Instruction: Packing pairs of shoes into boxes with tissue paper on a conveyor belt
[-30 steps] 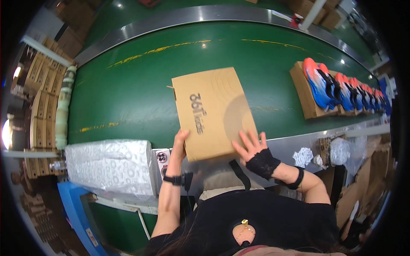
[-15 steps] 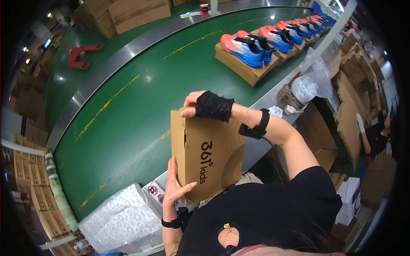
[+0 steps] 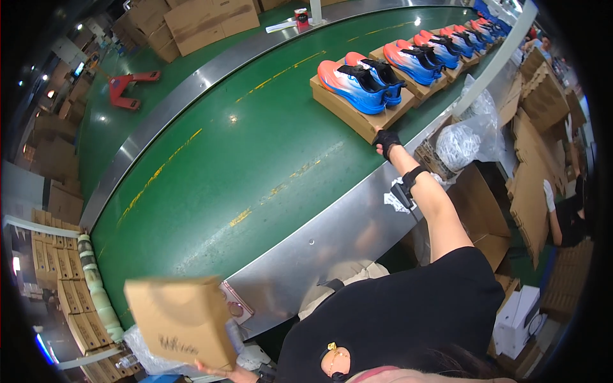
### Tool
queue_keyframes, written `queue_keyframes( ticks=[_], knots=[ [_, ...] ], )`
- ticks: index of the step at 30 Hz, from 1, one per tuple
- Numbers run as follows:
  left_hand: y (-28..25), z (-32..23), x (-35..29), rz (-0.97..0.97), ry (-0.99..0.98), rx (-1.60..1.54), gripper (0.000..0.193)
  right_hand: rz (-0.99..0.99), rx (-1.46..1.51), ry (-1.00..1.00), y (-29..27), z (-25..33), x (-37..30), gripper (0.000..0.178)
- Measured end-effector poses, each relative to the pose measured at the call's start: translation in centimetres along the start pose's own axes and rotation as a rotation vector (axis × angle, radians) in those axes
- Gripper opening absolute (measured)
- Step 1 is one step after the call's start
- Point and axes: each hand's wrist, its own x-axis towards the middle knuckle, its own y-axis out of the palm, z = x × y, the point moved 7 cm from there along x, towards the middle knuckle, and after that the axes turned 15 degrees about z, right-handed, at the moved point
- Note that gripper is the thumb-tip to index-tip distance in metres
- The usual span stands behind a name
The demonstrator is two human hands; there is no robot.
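At the lower left a closed brown shoe box (image 3: 179, 319) is tilted and slightly blurred. My left hand (image 3: 223, 371) grips its lower edge, and most of the fingers are hidden under it. Farther up, my right hand (image 3: 387, 143), in a black fingerless glove, has its fingers curled at the near corner of another shoe box (image 3: 341, 113). A pair of sneakers (image 3: 364, 86) in orange, white and blue with black collars rests on that box. Behind it more shoe boxes, each with similar sneakers on top, stand in a row.
The green conveyor belt (image 3: 211, 185) curves past, with a metal rim (image 3: 300, 255) on my side. A plastic-wrapped bundle (image 3: 143, 351) and a phone (image 3: 236, 305) lie near the left box. Crumpled paper in plastic (image 3: 458, 145) and open cartons (image 3: 476, 210) stand at right.
The shoe box both hands held has gone down and left with my left hand. My right hand has let go of it and reached up to the nearest sneaker-topped box, which is closer now.
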Motion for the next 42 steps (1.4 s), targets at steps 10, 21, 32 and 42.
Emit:
queue_keyframes(
  ticks=[10,21,32,42],
  knots=[
    [-13.2,9.5,-4.0,-0.450,-0.274,-0.432,0.075,0.339,0.340,-0.043,4.3,-5.0,3.3,0.039],
    [31.4,9.9,7.2,0.752,-0.026,0.425,0.036,1.267,-0.301,-0.316,15.9,-1.2,-23.2,0.022],
    [44.9,9.0,10.5,1.032,0.674,0.904,0.027,0.484,-1.148,-1.686,18.5,9.7,-16.7,0.028],
    [50.4,6.7,18.2,1.046,0.194,0.801,0.028,0.865,-0.910,-0.873,23.6,18.6,-10.7,0.028]
  ],
)
